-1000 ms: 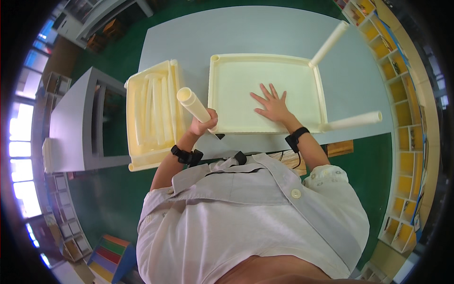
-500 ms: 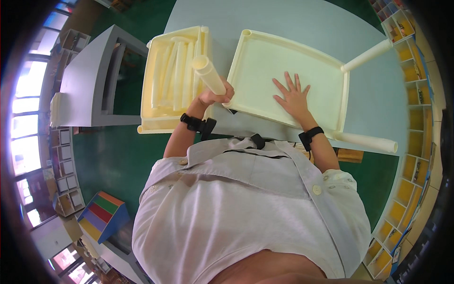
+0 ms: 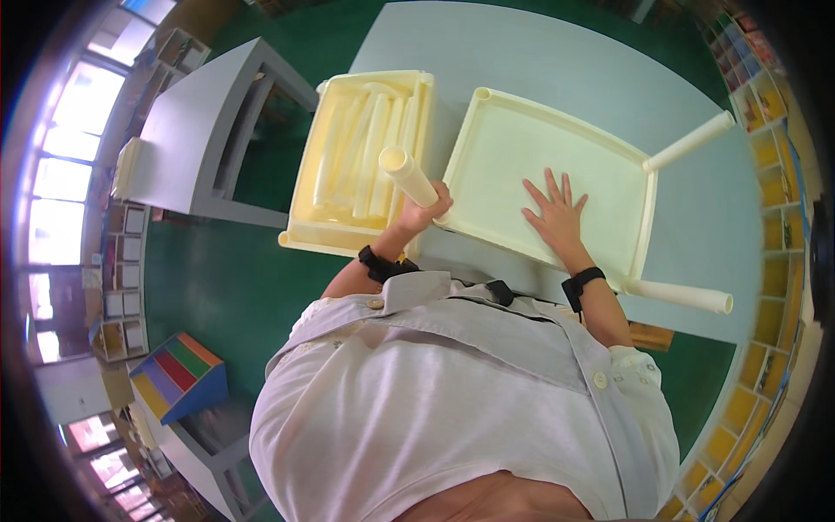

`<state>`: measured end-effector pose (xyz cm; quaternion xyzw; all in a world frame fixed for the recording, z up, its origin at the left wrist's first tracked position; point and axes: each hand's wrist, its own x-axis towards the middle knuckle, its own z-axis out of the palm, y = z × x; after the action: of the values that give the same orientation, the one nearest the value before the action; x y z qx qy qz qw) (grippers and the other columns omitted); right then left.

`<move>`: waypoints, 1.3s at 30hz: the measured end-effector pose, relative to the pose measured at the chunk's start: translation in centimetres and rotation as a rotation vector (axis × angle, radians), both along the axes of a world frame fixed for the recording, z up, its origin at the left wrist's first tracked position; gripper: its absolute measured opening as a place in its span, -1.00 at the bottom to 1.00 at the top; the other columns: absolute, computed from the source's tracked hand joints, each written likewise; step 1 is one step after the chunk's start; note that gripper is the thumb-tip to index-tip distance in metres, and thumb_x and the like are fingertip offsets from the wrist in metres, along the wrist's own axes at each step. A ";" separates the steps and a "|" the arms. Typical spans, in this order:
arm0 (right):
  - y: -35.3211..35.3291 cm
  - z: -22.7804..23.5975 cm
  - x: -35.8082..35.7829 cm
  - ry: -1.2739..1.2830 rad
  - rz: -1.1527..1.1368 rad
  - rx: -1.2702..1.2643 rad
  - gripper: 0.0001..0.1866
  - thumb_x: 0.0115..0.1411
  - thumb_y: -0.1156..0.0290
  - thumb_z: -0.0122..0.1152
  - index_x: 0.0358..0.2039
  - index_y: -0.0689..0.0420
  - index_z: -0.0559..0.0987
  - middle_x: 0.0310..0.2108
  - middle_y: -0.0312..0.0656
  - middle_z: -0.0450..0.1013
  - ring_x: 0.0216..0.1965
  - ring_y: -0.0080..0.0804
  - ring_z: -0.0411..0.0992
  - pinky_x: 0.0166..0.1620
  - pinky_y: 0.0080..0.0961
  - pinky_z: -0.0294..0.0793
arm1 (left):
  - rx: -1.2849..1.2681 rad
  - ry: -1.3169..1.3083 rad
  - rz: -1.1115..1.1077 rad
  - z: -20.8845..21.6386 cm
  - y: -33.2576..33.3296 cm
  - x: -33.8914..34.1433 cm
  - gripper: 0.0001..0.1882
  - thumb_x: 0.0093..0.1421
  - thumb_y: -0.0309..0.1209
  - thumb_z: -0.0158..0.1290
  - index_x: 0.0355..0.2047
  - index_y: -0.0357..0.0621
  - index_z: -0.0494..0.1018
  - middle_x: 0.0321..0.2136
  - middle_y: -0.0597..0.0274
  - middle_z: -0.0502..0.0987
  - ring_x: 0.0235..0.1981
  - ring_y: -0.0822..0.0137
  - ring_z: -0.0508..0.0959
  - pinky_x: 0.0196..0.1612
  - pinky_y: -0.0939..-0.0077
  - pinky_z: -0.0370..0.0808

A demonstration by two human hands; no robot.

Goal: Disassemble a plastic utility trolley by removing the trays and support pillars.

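Note:
My left hand (image 3: 428,209) is wrapped low around a cream plastic tube (image 3: 405,174) that stands at the near-left corner of a shallow cream tray (image 3: 504,152). Fingers spread, my right hand (image 3: 557,216) lies flat on the tray's inner face. Two more tubes rise from the tray's right corners, a far tube (image 3: 690,143) and a near tube (image 3: 680,296). At the far-left corner a round socket (image 3: 484,93) has no tube in it. My left fingers hide the joint beneath the tube they hold.
Left of the tray, a deeper cream bin (image 3: 304,178) holds several loose tubes (image 3: 374,161). Both rest on a pale grey table (image 3: 539,43). Another grey table (image 3: 178,130) stands farther left. Shelves (image 3: 774,217) line the right side, and a striped wooden stand (image 3: 181,374) sits at lower left.
The whole view has shifted, so the table, tray and bin appear lower and farther right. Both hands keep the same hold and place on the tube and tray.

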<state>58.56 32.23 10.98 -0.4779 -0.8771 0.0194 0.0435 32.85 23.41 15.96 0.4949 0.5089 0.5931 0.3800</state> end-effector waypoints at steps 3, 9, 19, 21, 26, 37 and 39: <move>-0.2 0.3 0.0 -0.004 0.037 -0.001 -0.45 0.02 -0.10 -0.07 0.07 -0.45 0.17 0.22 -0.27 -0.16 0.22 -0.03 -0.24 -0.02 0.43 -0.24 | -0.060 -0.816 -1.006 2.5 0.7 -2.4 -0.69 -0.11 -0.38 0.03 -0.85 -0.13 0.18 -0.89 0.37 0.17 -0.83 0.51 0.15 -0.73 0.65 0.08; -0.6 0.0 0.5 0.052 0.056 0.026 -0.44 0.01 -0.10 -0.06 0.07 -0.45 0.16 0.22 -0.27 -0.17 0.22 -0.05 -0.26 -0.01 0.42 -0.26 | -0.343 0.126 0.215 6.0 2.2 -8.9 -0.56 0.04 -0.03 -0.04 -0.45 -0.24 0.38 -0.69 0.31 0.35 -0.68 0.50 0.35 -0.58 0.63 0.29; -2.0 6.7 4.5 0.518 0.216 -0.082 -0.50 -0.01 0.20 0.07 0.00 -0.09 0.32 0.12 -0.19 0.08 0.14 -0.06 0.00 0.05 0.16 -0.02 | -0.806 1.190 0.484 -0.8 2.7 -13.6 -0.33 -0.01 -0.38 -0.09 0.11 -0.23 -0.08 -0.03 -0.21 0.14 -0.01 -0.14 0.17 -0.01 0.11 0.18; -4.3 10.6 8.9 0.751 0.381 0.159 -0.64 -0.03 0.37 0.06 -0.16 0.14 0.43 -0.09 -0.12 0.33 -0.08 -0.08 0.29 -0.05 -0.05 0.24 | -0.509 1.377 0.475 -0.1 2.6 -10.2 -0.28 -0.06 -0.43 -0.01 0.12 -0.18 -0.06 0.03 -0.18 0.05 0.05 -0.10 0.10 0.03 0.12 0.16; -5.8 18.4 18.5 1.239 -0.133 1.277 -0.79 0.07 0.38 -0.08 -0.32 0.25 0.37 -0.17 0.07 0.28 -0.24 -0.15 0.36 -0.13 -0.25 0.33 | 0.062 1.035 -0.663 0.3 3.9 2.3 -0.17 -0.13 -0.32 0.16 0.13 -0.07 -0.03 0.13 0.15 0.00 0.11 -0.04 0.04 0.10 0.12 0.10; -4.9 13.3 18.1 1.497 0.129 -0.367 -0.26 0.04 -0.32 -0.43 -0.31 0.19 0.34 -0.50 -0.28 0.28 -0.50 -0.55 0.25 -0.33 -0.60 0.22 | 0.148 1.646 -0.902 -1.3 8.3 7.6 -0.22 -0.14 -0.38 0.16 0.10 0.24 0.05 0.17 0.28 -0.05 0.18 0.16 -0.02 0.04 -0.14 0.13; -5.4 14.2 15.9 1.444 0.222 -0.514 -0.35 0.08 -0.23 -0.31 -0.26 0.17 0.33 -0.42 -0.28 0.28 -0.39 -0.56 0.25 -0.25 -0.60 0.22 | 0.059 1.657 -0.711 -0.1 9.2 7.8 -0.35 -0.12 -0.43 0.12 0.03 0.13 0.16 0.15 0.29 0.03 0.16 0.22 0.04 0.05 -0.05 0.14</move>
<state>74.51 26.85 25.18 -0.2513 -0.6419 0.5336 0.4901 40.64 32.65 15.90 0.9014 0.4209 -0.0932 0.0397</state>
